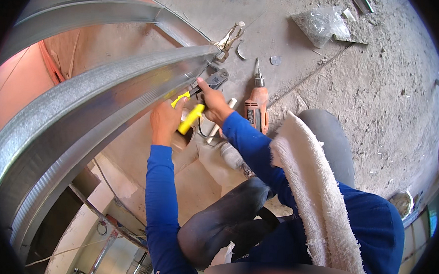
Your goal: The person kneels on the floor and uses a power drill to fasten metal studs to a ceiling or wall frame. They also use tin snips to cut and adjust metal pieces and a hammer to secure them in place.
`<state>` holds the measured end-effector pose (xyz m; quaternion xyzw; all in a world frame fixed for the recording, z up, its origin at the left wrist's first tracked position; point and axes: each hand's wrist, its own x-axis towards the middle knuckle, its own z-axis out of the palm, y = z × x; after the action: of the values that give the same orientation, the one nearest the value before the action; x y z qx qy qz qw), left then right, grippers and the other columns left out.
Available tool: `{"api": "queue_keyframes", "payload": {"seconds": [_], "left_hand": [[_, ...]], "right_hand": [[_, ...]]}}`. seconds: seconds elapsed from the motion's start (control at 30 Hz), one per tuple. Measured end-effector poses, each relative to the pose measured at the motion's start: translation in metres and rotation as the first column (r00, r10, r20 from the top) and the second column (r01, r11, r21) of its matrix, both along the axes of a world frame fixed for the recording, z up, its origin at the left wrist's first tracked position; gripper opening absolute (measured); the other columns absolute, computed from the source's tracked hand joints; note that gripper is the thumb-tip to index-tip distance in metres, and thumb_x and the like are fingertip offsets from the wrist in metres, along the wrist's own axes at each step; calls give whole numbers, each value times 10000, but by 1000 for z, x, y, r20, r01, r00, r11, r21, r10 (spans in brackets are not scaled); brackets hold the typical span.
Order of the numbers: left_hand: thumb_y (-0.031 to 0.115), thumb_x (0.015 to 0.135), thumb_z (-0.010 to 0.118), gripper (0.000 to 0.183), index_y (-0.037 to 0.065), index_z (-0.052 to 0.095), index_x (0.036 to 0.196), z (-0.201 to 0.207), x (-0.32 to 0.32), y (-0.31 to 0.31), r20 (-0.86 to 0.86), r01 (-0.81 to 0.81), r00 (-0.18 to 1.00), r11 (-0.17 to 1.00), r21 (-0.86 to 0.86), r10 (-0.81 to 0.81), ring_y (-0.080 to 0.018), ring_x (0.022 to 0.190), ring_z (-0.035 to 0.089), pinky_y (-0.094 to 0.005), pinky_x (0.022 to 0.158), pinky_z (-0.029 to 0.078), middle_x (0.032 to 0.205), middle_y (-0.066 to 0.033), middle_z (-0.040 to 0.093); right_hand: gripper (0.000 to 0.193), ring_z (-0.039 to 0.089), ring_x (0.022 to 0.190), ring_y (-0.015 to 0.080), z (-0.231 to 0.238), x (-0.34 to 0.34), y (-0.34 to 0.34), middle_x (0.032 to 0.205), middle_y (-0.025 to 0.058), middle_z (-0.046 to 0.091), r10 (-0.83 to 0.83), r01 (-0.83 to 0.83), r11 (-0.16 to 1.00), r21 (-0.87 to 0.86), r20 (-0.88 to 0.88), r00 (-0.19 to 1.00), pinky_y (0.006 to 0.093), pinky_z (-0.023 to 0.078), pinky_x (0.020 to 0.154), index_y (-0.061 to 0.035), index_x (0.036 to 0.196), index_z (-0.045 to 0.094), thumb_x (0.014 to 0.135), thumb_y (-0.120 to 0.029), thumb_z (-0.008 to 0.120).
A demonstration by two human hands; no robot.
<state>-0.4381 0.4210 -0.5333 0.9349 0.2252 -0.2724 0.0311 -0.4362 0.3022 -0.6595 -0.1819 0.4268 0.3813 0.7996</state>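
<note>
My left hand (pixel 165 118) is closed around one yellow grip of a plier-like hand tool (pixel 216 80) with a dark metal head. Wrapped round the tool near its other yellow handle, my right hand (pixel 214 103) has its thumb pointing toward the head. That head lies close to the end of a galvanized metal channel (pixel 133 73); whether it bites on the metal I cannot tell. Locking pliers (pixel 228 40) are clamped at the channel's corner, just beyond the tool. To the right of my right hand, an orange power drill (pixel 257 106) lies on the floor.
More metal framing (pixel 92 9) curves across the upper left. A clear plastic bag (pixel 322 26) of small pieces lies far right on the dusty concrete (pixel 381 91). Metal scraps (pixel 275 60) lie near the drill bit. Below left, a drop shows pipes (pixel 101 255).
</note>
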Motion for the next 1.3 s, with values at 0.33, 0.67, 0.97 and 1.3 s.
{"api": "queue_keyframes", "payload": {"seconds": [0.33, 0.67, 0.97, 1.3], "left_hand": [[605, 895, 634, 607, 10, 751, 914, -7, -10, -3, 90, 87, 991, 985, 149, -101, -457, 860, 674, -531, 733, 521, 887, -276, 698], [487, 744, 798, 603, 27, 682, 1117, 27, -15, -23, 248, 426, 848, 880, 209, -469, -434, 984, 657, -478, 872, 522, 1003, -271, 691], [413, 786, 780, 432, 35, 686, 972, 19, -20, -1, 127, 293, 950, 955, -42, -286, -400, 893, 680, -502, 760, 525, 867, -214, 704], [543, 901, 653, 569, -3, 645, 739, -4, -12, 1, 95, 193, 976, 981, 27, -195, -460, 784, 644, -545, 690, 489, 811, -290, 661]], "right_hand": [[408, 621, 698, 189, 15, 6, -26, 915, 66, 609, 61, -57, 993, 100, -32, 998, 325, 557, 573, -111, 1061, 588, 928, -479, 702], [508, 694, 730, 282, 7, 5, 12, 855, 140, 654, -342, 348, 937, 29, -119, 932, 407, 620, 666, -54, 1006, 582, 889, -528, 724], [480, 589, 575, 219, 3, 23, 44, 762, 78, 612, -465, 439, 879, -187, -131, 876, 383, 510, 520, -69, 924, 605, 916, -543, 677], [207, 545, 571, 114, 24, 6, -89, 830, 12, 572, 455, -458, 886, 66, 61, 889, 256, 449, 446, -87, 934, 607, 887, -213, 764]]}}
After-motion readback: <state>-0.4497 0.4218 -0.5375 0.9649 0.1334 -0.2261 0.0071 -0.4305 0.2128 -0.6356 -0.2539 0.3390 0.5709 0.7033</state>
